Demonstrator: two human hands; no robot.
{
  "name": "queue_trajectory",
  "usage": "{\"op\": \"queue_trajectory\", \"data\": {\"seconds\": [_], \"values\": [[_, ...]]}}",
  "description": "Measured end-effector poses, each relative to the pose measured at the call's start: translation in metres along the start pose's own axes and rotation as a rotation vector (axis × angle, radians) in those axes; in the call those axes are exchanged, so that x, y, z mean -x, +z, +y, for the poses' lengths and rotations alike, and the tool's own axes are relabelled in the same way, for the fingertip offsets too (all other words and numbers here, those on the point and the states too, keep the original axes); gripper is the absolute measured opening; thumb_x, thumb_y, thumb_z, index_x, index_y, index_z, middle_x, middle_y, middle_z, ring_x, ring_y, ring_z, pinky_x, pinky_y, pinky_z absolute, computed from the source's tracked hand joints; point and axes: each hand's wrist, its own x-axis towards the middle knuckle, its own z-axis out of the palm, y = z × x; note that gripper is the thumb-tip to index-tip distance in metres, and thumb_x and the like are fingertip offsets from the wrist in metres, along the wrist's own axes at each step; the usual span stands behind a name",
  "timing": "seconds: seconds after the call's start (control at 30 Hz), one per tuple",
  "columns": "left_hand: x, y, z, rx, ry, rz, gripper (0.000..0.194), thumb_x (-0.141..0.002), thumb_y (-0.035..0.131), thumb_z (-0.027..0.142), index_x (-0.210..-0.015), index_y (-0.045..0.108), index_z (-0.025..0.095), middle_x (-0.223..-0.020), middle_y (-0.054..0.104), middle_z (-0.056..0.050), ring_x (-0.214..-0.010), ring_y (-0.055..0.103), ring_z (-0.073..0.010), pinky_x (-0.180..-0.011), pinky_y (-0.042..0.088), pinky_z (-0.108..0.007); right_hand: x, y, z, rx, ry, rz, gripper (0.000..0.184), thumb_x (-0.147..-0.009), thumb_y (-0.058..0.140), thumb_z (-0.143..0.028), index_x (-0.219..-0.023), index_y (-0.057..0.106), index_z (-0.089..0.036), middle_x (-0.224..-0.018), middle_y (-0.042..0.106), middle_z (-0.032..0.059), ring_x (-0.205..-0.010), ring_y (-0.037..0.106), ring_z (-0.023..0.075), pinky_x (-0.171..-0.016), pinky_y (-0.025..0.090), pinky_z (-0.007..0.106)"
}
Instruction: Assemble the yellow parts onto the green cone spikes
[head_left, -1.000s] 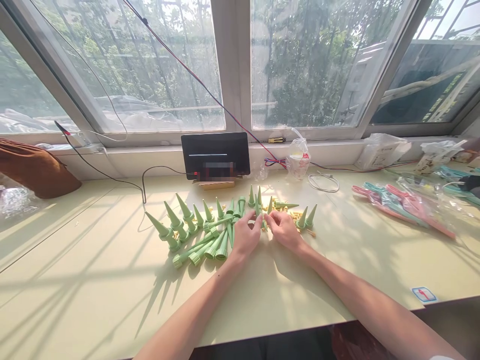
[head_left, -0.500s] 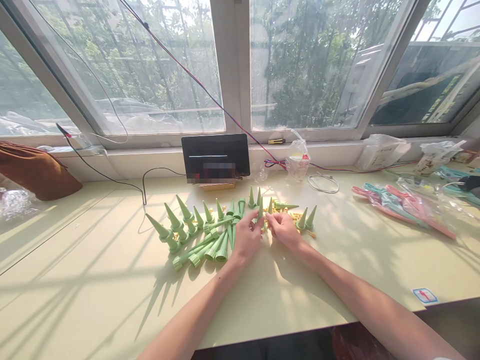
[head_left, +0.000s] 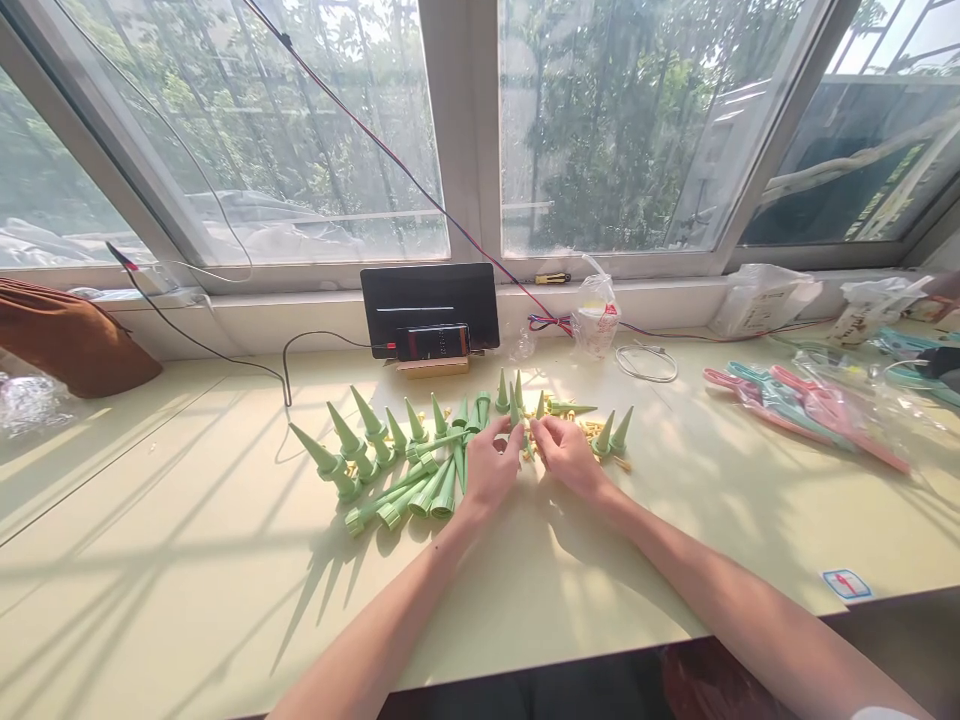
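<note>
My left hand (head_left: 493,465) is closed, with thumb and forefinger around a green plastic spike (head_left: 515,408) that points upward. Close by on the right, my right hand (head_left: 564,452) pinches its fingertips together; whatever lies between them is too small to make out. Another upright green spike tip (head_left: 540,405) shows just behind the right fingers. Small yellow parts (head_left: 592,432) lie in a pile around and behind both hands. To the left, several hollow green spikes (head_left: 409,497) lie on their sides, and several others (head_left: 349,438) stand point up on ringed collars.
A tablet (head_left: 427,295) leans by the window with a phone (head_left: 431,343) before it. Two green spikes (head_left: 611,435) stand right of the pile. Bagged pink and teal items (head_left: 806,410), a coiled white cable (head_left: 645,364) and a bagged cup (head_left: 596,320) lie farther right.
The left hand has tipped slightly, and the spike in it has shifted a little left. The right hand stays almost where it was, fingertips still pinched.
</note>
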Motion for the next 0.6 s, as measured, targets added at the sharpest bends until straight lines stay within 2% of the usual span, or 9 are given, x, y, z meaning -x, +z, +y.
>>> {"op": "queue_trajectory", "data": {"seconds": [0.13, 0.27, 0.4, 0.6], "values": [[-0.002, -0.0008, 0.0027, -0.004, 0.012, 0.073, 0.037, -0.084, 0.058, 0.052, -0.088, 0.072, 0.018, -0.083, 0.072, -0.007, -0.051, 0.058, -0.0131, -0.047, 0.045, -0.025, 0.001, -0.0005, -0.0015, -0.018, -0.033, -0.006, 0.034, -0.094, 0.049, -0.053, -0.084, 0.055, -0.02, -0.071, 0.058, 0.0, -0.047, 0.048, 0.0113, -0.044, 0.039, 0.026], [-0.0025, -0.0019, 0.0053, -0.018, -0.007, 0.089, 0.036, -0.085, 0.056, 0.051, -0.081, 0.071, 0.018, -0.078, 0.071, -0.006, -0.069, 0.064, -0.0179, -0.06, 0.049, -0.026, 0.0018, -0.0005, -0.0011, -0.025, -0.065, -0.025, 0.029, -0.094, 0.05, -0.047, -0.101, 0.059, -0.02, -0.079, 0.061, 0.0011, -0.048, 0.051, 0.0109, -0.046, 0.042, 0.026], [-0.002, -0.0029, 0.0055, -0.024, -0.057, 0.087, 0.035, -0.088, 0.053, 0.048, -0.083, 0.071, 0.019, -0.075, 0.069, -0.004, -0.073, 0.063, -0.0178, -0.065, 0.049, -0.027, 0.0031, -0.0007, -0.0021, -0.033, -0.098, -0.032, 0.028, -0.092, 0.053, -0.044, -0.106, 0.06, -0.02, -0.084, 0.059, 0.0014, -0.05, 0.052, 0.0098, -0.047, 0.042, 0.025], [-0.0021, -0.0027, 0.0064, -0.015, -0.043, 0.111, 0.033, -0.087, 0.055, 0.046, -0.084, 0.073, 0.018, -0.083, 0.072, -0.006, -0.079, 0.065, -0.0191, -0.069, 0.048, -0.027, 0.0041, -0.0023, -0.0059, 0.046, -0.109, -0.021, 0.029, -0.089, 0.059, -0.045, -0.102, 0.064, -0.02, -0.087, 0.063, 0.0031, -0.052, 0.051, 0.0098, -0.051, 0.044, 0.026]]}}
